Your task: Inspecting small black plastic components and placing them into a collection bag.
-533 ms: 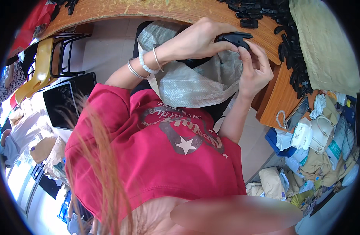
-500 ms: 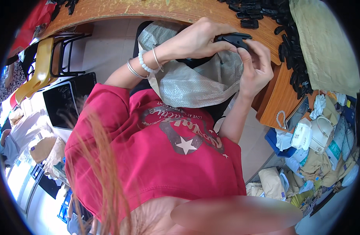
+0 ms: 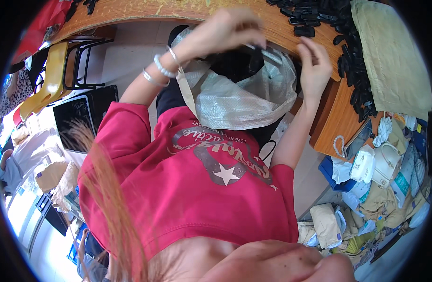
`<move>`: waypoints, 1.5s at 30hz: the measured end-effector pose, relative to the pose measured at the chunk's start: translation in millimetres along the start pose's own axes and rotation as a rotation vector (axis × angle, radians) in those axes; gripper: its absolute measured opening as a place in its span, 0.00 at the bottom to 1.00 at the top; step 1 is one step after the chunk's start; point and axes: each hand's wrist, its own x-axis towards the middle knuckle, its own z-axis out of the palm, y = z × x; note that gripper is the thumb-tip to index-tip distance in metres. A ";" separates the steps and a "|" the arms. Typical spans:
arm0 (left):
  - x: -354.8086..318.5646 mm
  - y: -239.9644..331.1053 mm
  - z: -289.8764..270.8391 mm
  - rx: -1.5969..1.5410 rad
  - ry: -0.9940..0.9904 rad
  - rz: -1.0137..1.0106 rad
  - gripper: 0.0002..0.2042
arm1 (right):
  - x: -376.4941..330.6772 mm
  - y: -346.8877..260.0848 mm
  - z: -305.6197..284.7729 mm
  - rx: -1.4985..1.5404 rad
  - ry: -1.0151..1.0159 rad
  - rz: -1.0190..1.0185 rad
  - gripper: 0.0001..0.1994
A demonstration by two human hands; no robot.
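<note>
Left hand [image 3: 225,30]: blurred, fingers curled, above the open woven sack [image 3: 244,94]; grip contents cannot be told. Right hand [image 3: 314,66]: now loosely open, empty, at the wooden table [image 3: 188,9] edge. Black clip held by both earlier: gone, probably dropped into sack. Loose black clips [image 3: 357,70] remain on table.

This looks like a small workshop for hand assembly or piecework. A worn wooden bench [image 3: 319,33] carries a heap of identical small black plastic parts [image 3: 352,70], with a folded cloth sack [image 3: 390,61] beside them. A woven grey sack [image 3: 244,98] hangs open at the bench edge. Bags, packets and bundled goods [image 3: 376,197] crowd the floor to the right, and a yellow stool [image 3: 51,75] on black metal legs stands on the tiled floor to the left.
</note>
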 end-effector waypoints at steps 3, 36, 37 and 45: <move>34.7 -26.6 -20.4 0.532 0.164 -0.095 0.13 | 19.1 24.8 -8.5 -0.564 0.144 -0.215 0.11; 8.9 28.0 22.0 0.024 0.085 -0.038 0.14 | -12.0 -29.0 31.3 0.519 0.040 0.141 0.11; 8.4 27.7 20.1 0.025 0.085 -0.041 0.14 | -9.4 -32.5 32.3 0.550 0.062 0.104 0.13; 11.1 18.4 18.9 0.153 -0.015 0.073 0.18 | -8.4 -20.9 20.3 0.341 -0.015 0.093 0.15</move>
